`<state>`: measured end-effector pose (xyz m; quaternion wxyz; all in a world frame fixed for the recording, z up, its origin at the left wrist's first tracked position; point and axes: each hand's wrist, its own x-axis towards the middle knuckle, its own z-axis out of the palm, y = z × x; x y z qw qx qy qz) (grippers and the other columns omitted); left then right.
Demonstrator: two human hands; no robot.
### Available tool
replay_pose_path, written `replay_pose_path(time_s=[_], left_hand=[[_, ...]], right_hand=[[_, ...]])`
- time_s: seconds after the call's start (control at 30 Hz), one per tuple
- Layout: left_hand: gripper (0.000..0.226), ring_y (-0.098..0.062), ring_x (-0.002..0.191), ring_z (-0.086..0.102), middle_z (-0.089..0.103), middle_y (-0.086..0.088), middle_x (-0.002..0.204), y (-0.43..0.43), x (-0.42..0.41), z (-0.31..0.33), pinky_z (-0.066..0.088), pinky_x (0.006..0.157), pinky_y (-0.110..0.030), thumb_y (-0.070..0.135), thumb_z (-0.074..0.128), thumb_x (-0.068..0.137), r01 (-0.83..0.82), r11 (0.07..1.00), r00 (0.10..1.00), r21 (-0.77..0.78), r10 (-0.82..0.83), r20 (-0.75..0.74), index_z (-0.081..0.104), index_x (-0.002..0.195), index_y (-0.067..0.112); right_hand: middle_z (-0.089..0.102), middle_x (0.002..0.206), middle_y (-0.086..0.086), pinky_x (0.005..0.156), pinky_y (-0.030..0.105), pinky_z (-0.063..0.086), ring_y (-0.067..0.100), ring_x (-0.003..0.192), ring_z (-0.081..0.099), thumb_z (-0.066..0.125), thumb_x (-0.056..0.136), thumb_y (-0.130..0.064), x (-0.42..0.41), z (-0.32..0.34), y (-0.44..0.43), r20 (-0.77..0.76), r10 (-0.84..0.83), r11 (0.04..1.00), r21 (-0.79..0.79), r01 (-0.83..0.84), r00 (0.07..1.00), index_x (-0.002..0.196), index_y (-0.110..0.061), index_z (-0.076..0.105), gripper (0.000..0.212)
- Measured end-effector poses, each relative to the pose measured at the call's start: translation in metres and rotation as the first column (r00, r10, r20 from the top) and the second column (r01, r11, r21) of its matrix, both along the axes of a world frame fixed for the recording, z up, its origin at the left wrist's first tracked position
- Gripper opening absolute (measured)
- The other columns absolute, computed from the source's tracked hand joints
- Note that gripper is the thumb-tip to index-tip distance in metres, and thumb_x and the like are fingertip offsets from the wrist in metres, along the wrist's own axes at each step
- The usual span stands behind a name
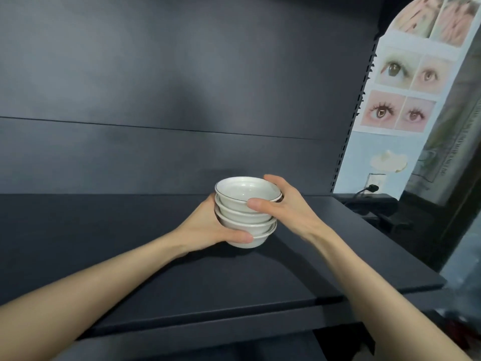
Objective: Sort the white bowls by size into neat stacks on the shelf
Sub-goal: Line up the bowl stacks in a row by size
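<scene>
Single head-worn wide-angle view, forward and down, close to the shelf [130, 243]

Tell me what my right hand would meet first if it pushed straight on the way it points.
The stack of white bowls: the right hand grips its top bowl; nothing lies between.

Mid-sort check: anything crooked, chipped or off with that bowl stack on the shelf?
Only slightly: the top bowl overhangs to the right of the stack beneath it, so the pile isn't quite neat. Left hand grips the base, right hand the top. No chips or spills show on the shelf.
</scene>
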<state>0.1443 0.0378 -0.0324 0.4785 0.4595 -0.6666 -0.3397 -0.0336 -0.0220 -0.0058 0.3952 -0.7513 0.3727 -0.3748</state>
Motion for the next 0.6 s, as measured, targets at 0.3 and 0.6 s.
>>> replay_pose_path(time_s=[0.3,0.6], left_hand=[[0.063,0.006,0.092,0.066,0.070,0.027,0.095,0.089,0.031,0.014,0.051,0.073,-0.010,0.003,0.087,0.062,-0.292,0.956,0.956,0.019,0.292,-0.005,0.055,0.103,0.039],[0.056,0.005,0.089,0.067,0.071,0.027,0.091,0.202,0.102,0.035,0.052,0.073,-0.012,0.003,0.085,0.065,-0.515,0.857,0.856,-0.020,0.516,0.029,0.057,0.098,0.038]], right_hand=[[0.056,0.100,-0.017,0.065,0.002,0.045,-0.005,0.086,0.056,0.076,0.078,-0.027,0.052,0.016,0.048,0.005,0.253,0.967,0.021,-0.253,0.968,0.121,-0.022,0.043,0.054],[0.058,0.112,0.005,0.069,0.013,0.046,0.001,0.079,0.054,0.073,0.080,-0.026,0.153,0.034,0.128,0.051,0.462,0.887,-0.044,-0.460,0.886,0.122,-0.007,0.050,0.052]])
